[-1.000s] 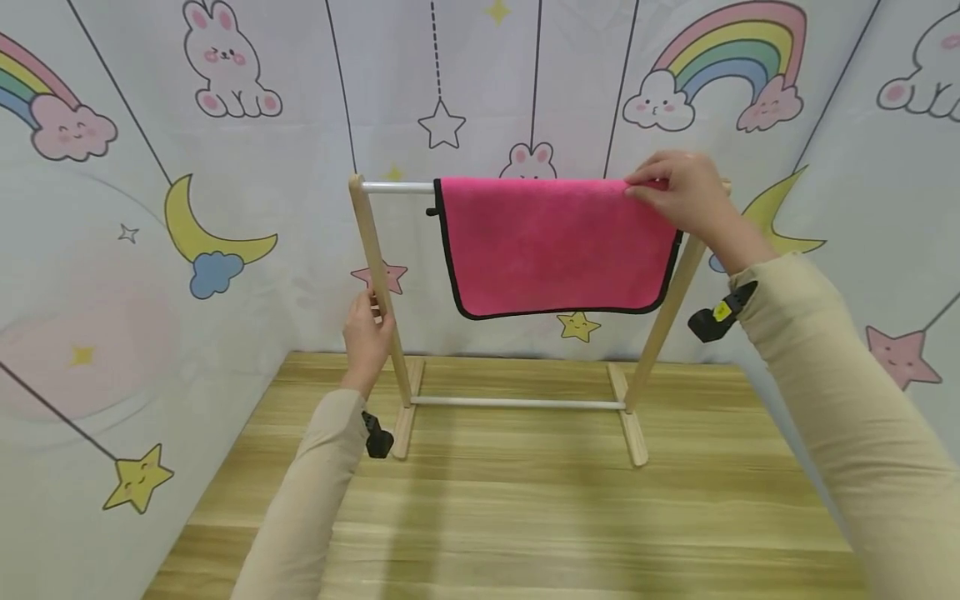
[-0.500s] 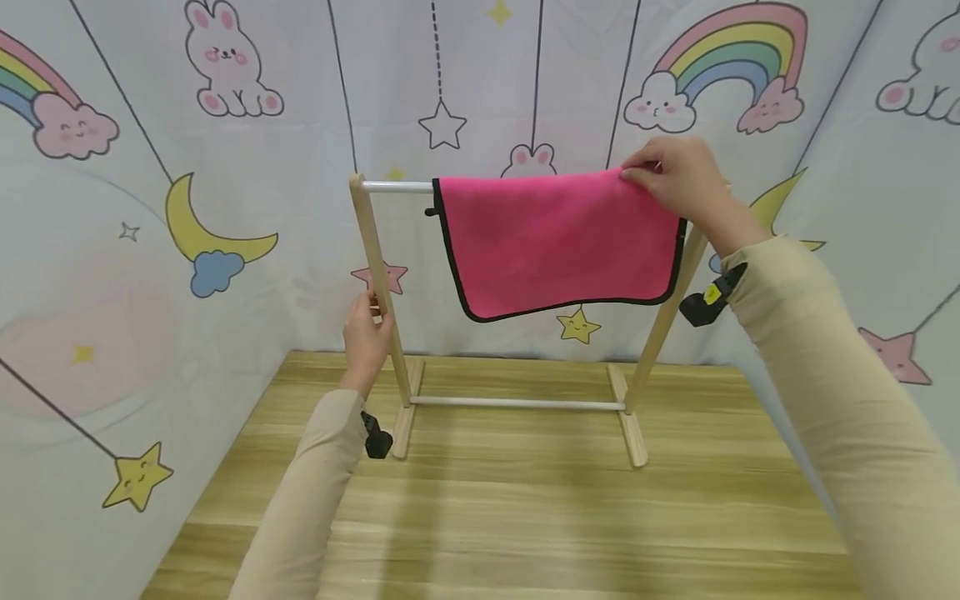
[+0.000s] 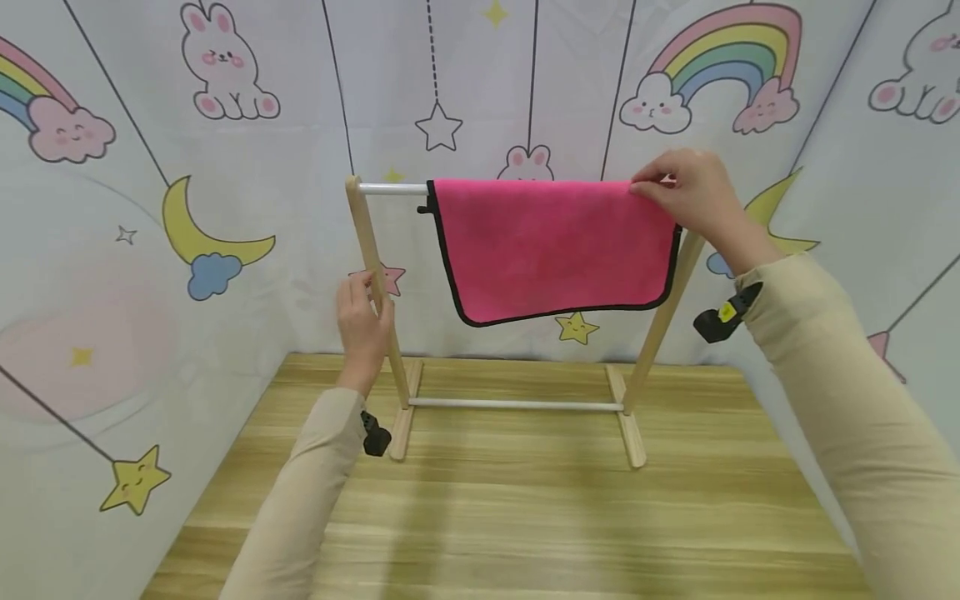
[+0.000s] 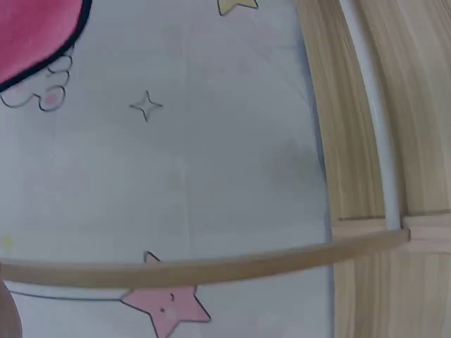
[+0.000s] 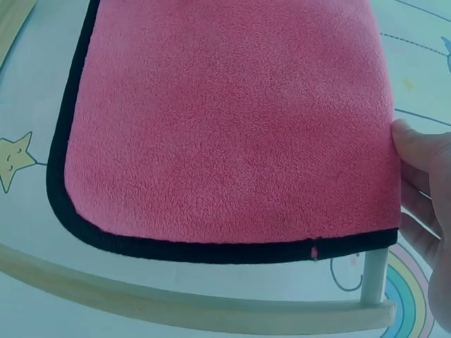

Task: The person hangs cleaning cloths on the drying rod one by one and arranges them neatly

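Note:
A pink cloth with black edging (image 3: 555, 250) hangs folded over the top white bar (image 3: 393, 190) of a wooden rack. My right hand (image 3: 686, 192) pinches the fold at its top right between thumb and fingers. In the right wrist view, the thumb (image 5: 416, 144) presses the front of the cloth (image 5: 232, 134) and the other fingers are behind it. My left hand (image 3: 363, 329) is at the rack's left post (image 3: 367, 237), its fingers loosely spread and the thumb overlapping the wood. Only a sliver of that hand (image 4: 7, 317) shows in the left wrist view, beside the post (image 4: 183, 273).
The rack's feet (image 3: 633, 433) stand on a wood-grain table (image 3: 510, 517), joined by a lower white bar (image 3: 517, 405). Behind the rack rises a pale curtain (image 3: 300, 150) printed with rabbits, stars and rainbows. A black wrist camera (image 3: 723, 315) sits at the right sleeve.
The right hand raised the cloth's top right fold, then lowered it back to the bar and slightly right. The left hand's fingers have risen and loosened at the post.

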Tool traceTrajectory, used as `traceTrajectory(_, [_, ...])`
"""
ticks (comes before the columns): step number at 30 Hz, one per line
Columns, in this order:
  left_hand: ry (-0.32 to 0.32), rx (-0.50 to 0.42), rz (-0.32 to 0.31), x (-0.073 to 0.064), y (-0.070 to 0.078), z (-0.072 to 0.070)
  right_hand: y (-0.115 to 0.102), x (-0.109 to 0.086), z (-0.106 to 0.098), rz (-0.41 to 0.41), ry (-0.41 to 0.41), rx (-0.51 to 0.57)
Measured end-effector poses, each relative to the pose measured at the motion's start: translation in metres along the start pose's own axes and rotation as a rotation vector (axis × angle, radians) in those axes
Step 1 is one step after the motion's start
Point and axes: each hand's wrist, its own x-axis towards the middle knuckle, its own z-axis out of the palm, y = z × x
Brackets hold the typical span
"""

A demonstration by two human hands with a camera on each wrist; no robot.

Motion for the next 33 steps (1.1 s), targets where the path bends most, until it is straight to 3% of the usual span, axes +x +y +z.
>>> traceTrajectory(3, [-0.097,-0.158,-0.042,0.007,0.019,0.006,-0.002,-0.003,0.000,-0.010,-0.007,-0.021])
traceTrajectory(7, [-0.327,-0.382,-0.256,0.010,0.045,0.016,-0.002,-0.004,0.001,-0.016,-0.017,-0.038])
traceTrajectory(10, [-0.395,-0.454,-0.350,0.011,0.056,0.022,-0.002,-0.004,0.002,-0.022,-0.016,-0.039])
traceTrajectory(16, [-0.344,-0.451,-0.403,0.012,0.061,0.032,-0.001,-0.007,0.002,-0.027,0.006,-0.044])
traceTrajectory(20, [-0.320,-0.462,-0.423,0.016,0.063,0.029,-0.001,-0.008,0.004,-0.060,0.060,-0.059])
traceTrajectory(27, [-0.190,-0.472,-0.347,0.046,0.074,0.010,-0.001,-0.005,0.007,-0.094,0.147,-0.094])
traceTrajectory(33, [-0.151,-0.523,-0.375,0.066,0.080,0.001,-0.002,-0.003,0.012,-0.062,0.177,-0.047])
